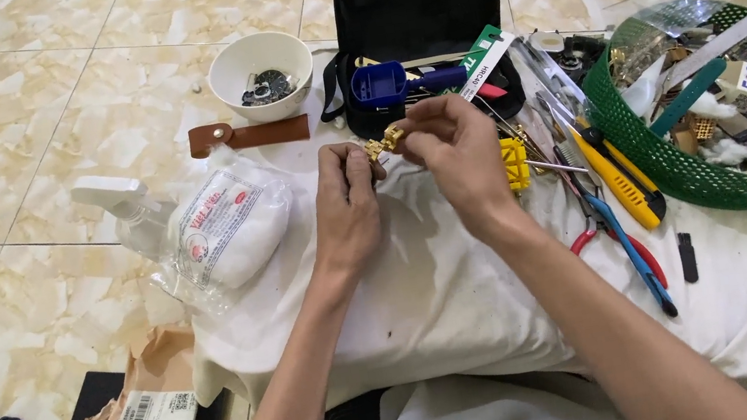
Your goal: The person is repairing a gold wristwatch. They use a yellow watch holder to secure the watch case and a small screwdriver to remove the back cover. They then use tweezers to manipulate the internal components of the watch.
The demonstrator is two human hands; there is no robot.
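**Gold-coloured piece held between both hands over the white cloth**

We have both hands raised just above the white cloth (435, 280), near its far edge. Our left hand (346, 209) is closed, its fingertips pinching one end of a small gold-coloured metal piece (383, 143). Our right hand (457, 155) is closed on the other end, thumb and forefinger narrowed around it. The piece hangs between the two hands, clear of the cloth; it is too small for us to tell what kind of part it is or whether anything on it has been opened or removed.

Just beyond the hands, at the far edge of the cloth, lies an open black tool case (421, 3) with a blue holder (379, 84) in front of it. A white bowl (260, 76) with dark small parts stands at the far left corner, a brown leather strap (247, 135) beside it. A bag of cotton (231, 225) sits at the left edge. Along the right edge lie a yellow block (514, 164), a yellow knife (624, 180) and blue-handled pliers (636, 258); a green basket (685, 160) of odds and ends stands at the right.

As far as we can judge, the work is under way with no tool in hand; how much remains we cannot tell.
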